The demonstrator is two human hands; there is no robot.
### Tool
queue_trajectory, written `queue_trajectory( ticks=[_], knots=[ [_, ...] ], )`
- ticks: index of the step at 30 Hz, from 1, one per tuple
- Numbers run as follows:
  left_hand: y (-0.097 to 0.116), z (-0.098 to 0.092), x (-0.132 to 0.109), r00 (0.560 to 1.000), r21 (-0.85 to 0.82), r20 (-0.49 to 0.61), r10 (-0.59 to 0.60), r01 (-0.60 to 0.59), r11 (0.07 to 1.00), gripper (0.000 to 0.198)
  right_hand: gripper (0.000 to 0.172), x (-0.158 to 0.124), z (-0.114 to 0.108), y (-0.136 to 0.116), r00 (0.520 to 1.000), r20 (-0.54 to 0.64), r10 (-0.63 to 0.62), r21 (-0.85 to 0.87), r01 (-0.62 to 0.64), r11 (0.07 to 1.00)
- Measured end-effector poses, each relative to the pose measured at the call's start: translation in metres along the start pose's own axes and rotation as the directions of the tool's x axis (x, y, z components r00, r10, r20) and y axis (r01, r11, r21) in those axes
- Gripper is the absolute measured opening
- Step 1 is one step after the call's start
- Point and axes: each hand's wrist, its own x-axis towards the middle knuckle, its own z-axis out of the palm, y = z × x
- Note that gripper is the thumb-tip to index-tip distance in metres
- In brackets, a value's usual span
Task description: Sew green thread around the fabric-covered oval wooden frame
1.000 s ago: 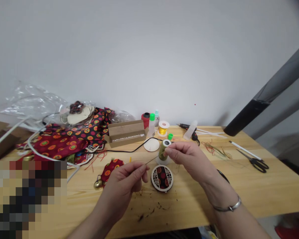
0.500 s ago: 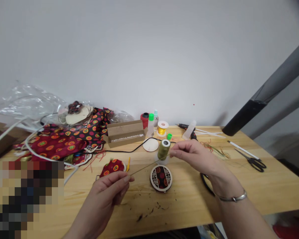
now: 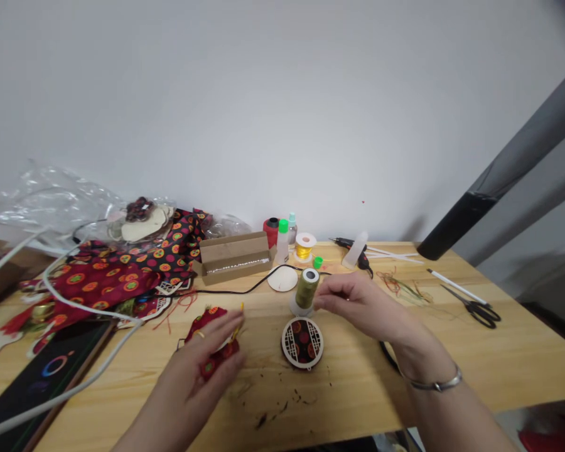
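My left hand [image 3: 207, 364] is open, fingers spread over a red patterned fabric piece [image 3: 208, 319] with a yellow cord [image 3: 240, 311] beside it. The fingers cover part of the piece, so I cannot tell whether they touch it. My right hand [image 3: 358, 301] has its thumb and forefinger pinched together right beside an upright spool of olive-green thread [image 3: 306, 289]. What sits between those fingertips is too small to make out. In front of the spool lies a round disc [image 3: 302, 343] with a pale lattice rim over dark patterned fabric.
Behind are a cardboard box [image 3: 235, 257], a green-capped bottle [image 3: 282, 242], a yellow thread spool [image 3: 305, 247] and a glue gun [image 3: 348, 243]. Scissors [image 3: 480, 311] lie at the right. Patterned fabric [image 3: 122, 270], a white cable [image 3: 94, 383] and a phone [image 3: 47, 383] occupy the left.
My left hand has let go of the olive-green thread, opened and moved slightly lower left over the fabric piece. My right hand stays pinched and has shifted slightly lower left by the spool.
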Motion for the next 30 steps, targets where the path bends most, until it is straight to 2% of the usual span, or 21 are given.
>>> queue_trajectory(
  ticks=[3,5,7,10,12,16,18,24,30],
  knots=[
    [0.026,0.010,0.009,0.970,0.002,-0.128,0.208,-0.209,0.978,0.029,0.018,0.001,0.008,-0.007,0.997,0.067,-0.029,-0.146,0.038,0.989],
    [0.040,0.024,0.012,0.957,-0.070,-0.106,0.272,-0.280,0.957,0.025,0.017,0.002,0.013,-0.012,0.994,0.092,-0.051,-0.180,0.067,0.981],
    [0.047,0.040,0.015,0.973,-0.146,-0.032,0.229,-0.232,0.962,0.026,0.018,0.003,0.016,-0.016,0.989,0.123,-0.080,-0.200,0.104,0.974],
    [0.045,0.059,0.015,0.982,-0.293,0.133,0.133,-0.090,0.952,0.025,0.023,0.005,0.020,-0.018,0.978,0.167,-0.125,-0.236,0.163,0.958],
    [0.040,0.066,0.015,0.974,-0.381,0.214,0.073,0.014,0.925,0.026,0.024,0.006,0.021,-0.017,0.973,0.180,-0.145,-0.267,0.190,0.945],
    [0.036,0.068,0.013,0.953,-0.506,0.300,-0.031,0.187,0.842,0.027,0.022,0.005,0.023,-0.012,0.975,0.161,-0.155,-0.338,0.202,0.919],
    [0.037,0.068,0.011,0.944,-0.532,0.323,-0.065,0.237,0.813,0.027,0.022,0.004,0.023,-0.010,0.971,0.169,-0.167,-0.339,0.216,0.915],
    [0.031,0.070,0.009,0.938,-0.487,0.299,-0.173,0.307,0.818,0.029,0.013,0.003,0.019,-0.007,0.977,0.140,-0.158,-0.329,0.197,0.924],
    [0.025,0.067,0.008,0.936,-0.460,0.263,-0.233,0.334,0.823,0.031,0.013,0.003,0.015,-0.005,0.983,0.090,-0.158,-0.275,0.177,0.945]
  ],
)
